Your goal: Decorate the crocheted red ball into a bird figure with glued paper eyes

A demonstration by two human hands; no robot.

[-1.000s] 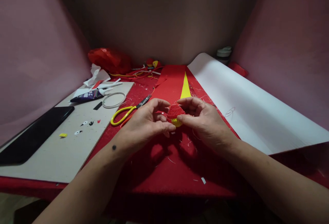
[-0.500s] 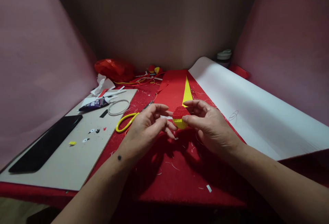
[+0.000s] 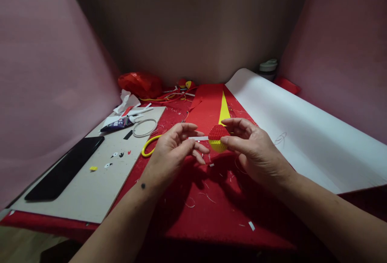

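"Where's the ridged red-and-yellow piece (image 3: 218, 138)?"

"Between the hands, its red part on top. The right hand (image 3: 256, 148) pinches it by the side, thumb in front, probably to leave most of its face in view."

"And the left hand (image 3: 169, 152)?"

"Parted, fingers loosely curled near it, with nothing I can see in them. It looks poised to steady the piece."

"What's around them?"

"A red corrugated sheet (image 3: 208, 102) beyond, a yellow strip (image 3: 224, 112) beside that, and a big white sheet (image 3: 296, 134) along the right. The board (image 3: 87, 198) at left carries a glue tube (image 3: 116, 125) and small cut-outs (image 3: 108, 166), laid apart, perhaps so they're easy to pick out."

"Anything in the way?"

"The left hand hides part of the scissors (image 3: 144, 148); I can't see their blades properly."
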